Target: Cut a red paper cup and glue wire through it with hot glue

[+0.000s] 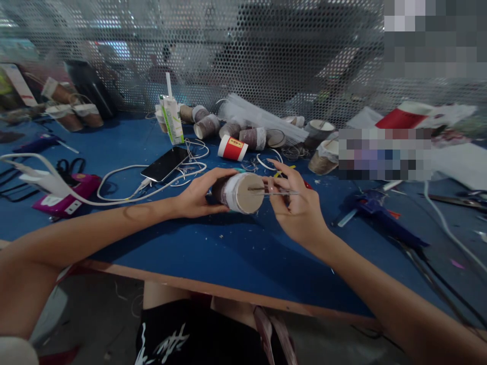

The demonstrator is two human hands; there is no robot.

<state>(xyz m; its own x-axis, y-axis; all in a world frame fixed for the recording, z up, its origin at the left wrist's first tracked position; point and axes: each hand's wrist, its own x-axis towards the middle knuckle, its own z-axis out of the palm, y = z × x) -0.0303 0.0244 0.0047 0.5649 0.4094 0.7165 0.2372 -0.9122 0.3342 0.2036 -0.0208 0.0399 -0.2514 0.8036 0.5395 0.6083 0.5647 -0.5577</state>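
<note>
A wrapped cup lies on its side above the blue table, its pale round end turned to the right. My left hand is wrapped round its left part, thumb and fingers on opposite sides. My right hand is closed around a thin metal tool, whose far end meets the middle of the round face. Whether the tip goes into the face cannot be made out. A red and white paper cup lies just behind my hands.
Behind are a phone with white cables, a drink carton and several wrapped cups. A purple power strip sits left; a blue glue gun lies right. The table's front edge is near my lap.
</note>
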